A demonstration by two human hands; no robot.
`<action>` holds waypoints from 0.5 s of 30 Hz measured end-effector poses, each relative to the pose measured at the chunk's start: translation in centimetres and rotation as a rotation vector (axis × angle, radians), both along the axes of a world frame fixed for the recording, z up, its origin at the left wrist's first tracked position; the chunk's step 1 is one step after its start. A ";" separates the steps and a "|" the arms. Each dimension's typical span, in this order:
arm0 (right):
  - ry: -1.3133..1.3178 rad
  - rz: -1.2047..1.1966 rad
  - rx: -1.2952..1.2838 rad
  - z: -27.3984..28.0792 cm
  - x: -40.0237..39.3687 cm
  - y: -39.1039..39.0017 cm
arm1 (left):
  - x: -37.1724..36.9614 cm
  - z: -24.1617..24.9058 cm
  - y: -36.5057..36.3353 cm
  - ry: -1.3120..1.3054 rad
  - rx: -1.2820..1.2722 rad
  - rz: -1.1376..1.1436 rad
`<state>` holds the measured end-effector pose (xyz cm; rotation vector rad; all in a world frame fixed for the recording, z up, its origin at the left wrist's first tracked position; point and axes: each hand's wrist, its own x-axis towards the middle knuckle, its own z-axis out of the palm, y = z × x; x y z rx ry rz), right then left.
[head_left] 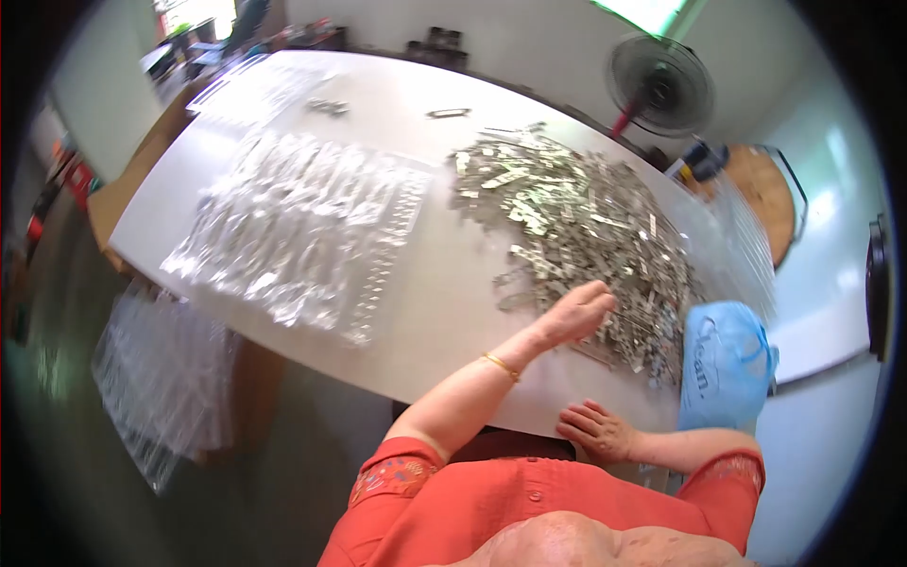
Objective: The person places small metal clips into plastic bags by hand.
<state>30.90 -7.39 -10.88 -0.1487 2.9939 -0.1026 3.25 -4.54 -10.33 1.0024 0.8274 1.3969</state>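
My left hand, with a gold bangle on its wrist, is at the near side of a large heap of small shiny metal parts. Its fingers are curled together, and whatever they may hold is hidden. My right hand rests on the table's near edge with its fingers apart, holding nothing. To the left on the white table lie clear plastic trays or packs in rows, with a strip of small repeated shapes along their right side.
A blue plastic bag stands at the table's right edge. A few loose metal parts lie toward the back. Clear plastic hangs at the lower left beside a cardboard box. Behind are a fan and a round wooden stool.
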 end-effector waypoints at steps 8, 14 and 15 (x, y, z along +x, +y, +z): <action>-0.048 0.030 -0.064 -0.5 0.6 0.6 | 0.2 2.2 -1.6 0.018 -0.065 -0.075; 0.011 0.077 -0.084 -0.2 0.6 0.7 | 0.7 2.1 -1.4 0.053 -0.115 -0.063; 0.016 0.055 -0.093 -0.1 0.6 0.8 | 0.7 2.0 -1.4 0.065 -0.097 -0.062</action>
